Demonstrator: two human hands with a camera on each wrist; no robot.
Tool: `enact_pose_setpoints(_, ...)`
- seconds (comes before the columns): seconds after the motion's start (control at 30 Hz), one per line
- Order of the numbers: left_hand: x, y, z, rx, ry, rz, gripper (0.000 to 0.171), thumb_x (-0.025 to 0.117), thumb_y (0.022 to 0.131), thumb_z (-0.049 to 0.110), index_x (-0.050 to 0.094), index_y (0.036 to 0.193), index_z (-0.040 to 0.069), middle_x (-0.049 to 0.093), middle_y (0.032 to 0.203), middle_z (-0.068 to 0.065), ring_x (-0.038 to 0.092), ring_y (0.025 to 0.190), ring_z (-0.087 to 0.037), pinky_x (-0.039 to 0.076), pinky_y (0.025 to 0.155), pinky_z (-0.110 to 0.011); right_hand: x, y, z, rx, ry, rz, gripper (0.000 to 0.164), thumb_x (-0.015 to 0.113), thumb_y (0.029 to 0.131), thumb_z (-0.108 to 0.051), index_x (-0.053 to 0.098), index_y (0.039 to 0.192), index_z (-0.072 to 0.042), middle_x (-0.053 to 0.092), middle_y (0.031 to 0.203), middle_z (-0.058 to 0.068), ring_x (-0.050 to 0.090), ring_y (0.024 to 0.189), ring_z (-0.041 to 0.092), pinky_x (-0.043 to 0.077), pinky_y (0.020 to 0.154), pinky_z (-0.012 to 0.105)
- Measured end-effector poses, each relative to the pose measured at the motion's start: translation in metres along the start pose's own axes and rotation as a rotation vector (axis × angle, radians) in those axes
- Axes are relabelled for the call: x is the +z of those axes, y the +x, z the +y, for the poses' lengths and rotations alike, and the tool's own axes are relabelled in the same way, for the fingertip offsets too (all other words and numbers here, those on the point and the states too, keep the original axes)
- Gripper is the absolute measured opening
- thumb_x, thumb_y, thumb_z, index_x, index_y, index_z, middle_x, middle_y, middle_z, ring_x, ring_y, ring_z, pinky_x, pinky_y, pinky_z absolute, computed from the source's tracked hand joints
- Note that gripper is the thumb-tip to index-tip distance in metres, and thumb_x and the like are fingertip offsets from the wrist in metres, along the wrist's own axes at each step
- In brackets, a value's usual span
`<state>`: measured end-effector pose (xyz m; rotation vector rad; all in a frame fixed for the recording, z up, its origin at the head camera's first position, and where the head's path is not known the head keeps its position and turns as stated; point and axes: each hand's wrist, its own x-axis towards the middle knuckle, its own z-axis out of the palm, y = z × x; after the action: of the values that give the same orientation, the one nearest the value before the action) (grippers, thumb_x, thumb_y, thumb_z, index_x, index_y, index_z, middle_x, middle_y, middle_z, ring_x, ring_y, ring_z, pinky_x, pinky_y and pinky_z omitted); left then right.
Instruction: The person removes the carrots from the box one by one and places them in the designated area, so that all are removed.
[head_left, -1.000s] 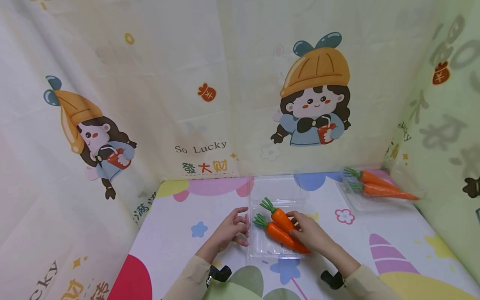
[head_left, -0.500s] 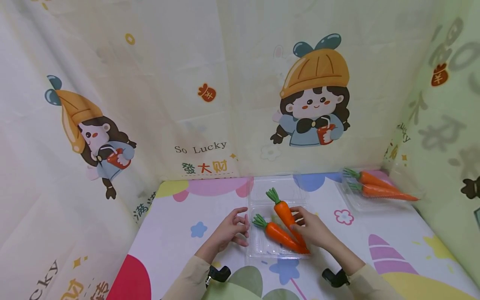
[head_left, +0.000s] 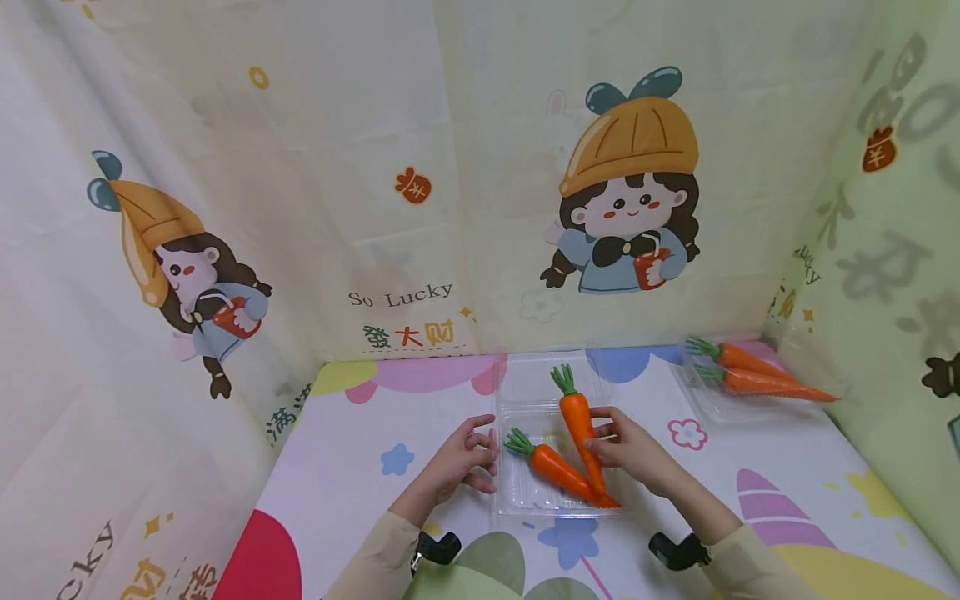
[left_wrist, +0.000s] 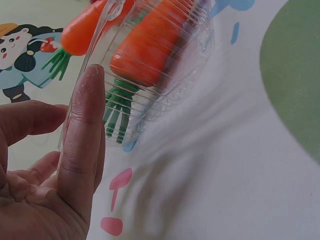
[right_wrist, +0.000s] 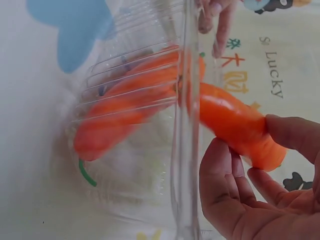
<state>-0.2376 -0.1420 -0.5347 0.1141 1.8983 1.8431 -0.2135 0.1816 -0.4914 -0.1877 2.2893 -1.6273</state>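
Note:
A clear plastic clamshell box [head_left: 512,498] lies with its lid [head_left: 551,367] folded back toward the wall. My right hand [head_left: 633,450] pinches an orange carrot [head_left: 579,421] between thumb and fingers. That carrot is raised, green top away from me, and its tip meets the tip of a second carrot [head_left: 558,468] lying in the box. Through the clear wall, the right wrist view shows the lying carrot [right_wrist: 115,117]. My left hand [head_left: 457,462] rests at the box's left edge, fingers loosely bent; one finger [left_wrist: 82,140] lies along the clear wall in the left wrist view.
Another clear container [head_left: 720,408] at the back right holds two carrots [head_left: 757,371]. A patterned cloth covers the table [head_left: 360,492]. Printed fabric [head_left: 480,208] hangs as a wall behind and on both sides.
My right hand has lifted the upper carrot's leafy end and swung it rightward, so it stands steeper and apart from the other carrot except at the tips. My left hand stayed put.

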Motion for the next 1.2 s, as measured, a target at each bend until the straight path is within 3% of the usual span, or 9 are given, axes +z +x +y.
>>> enact_pose_setpoints(0.37, 0.000, 0.000, 0.000, -0.004, -0.002, -0.006, 0.070, 0.067, 0.096, 0.004, 0.036, 0.157, 0.015, 0.060, 0.111, -0.011, 0.067, 0.076, -0.019, 0.062, 0.061, -0.035, -0.013, -0.002, 0.003, 0.071, 0.138, -0.024, 0.070, 0.068, 0.098, -0.018, 0.029, 0.154, 0.000, 0.055, 0.130, 0.025, 0.065, 0.102, 0.024, 0.061, 0.090, 0.046)
enact_pose_setpoints(1.2, 0.000, 0.002, -0.001, 0.001, 0.011, 0.005, 0.069, 0.066, 0.096, 0.003, 0.035, 0.157, 0.014, 0.061, 0.110, -0.012, 0.066, 0.074, -0.019, 0.062, 0.060, -0.036, -0.043, -0.016, 0.017, 0.095, 0.146, 0.034, 0.074, 0.065, 0.100, -0.023, 0.024, 0.156, 0.002, 0.057, 0.133, 0.027, 0.068, 0.102, 0.022, 0.062, 0.087, 0.042)
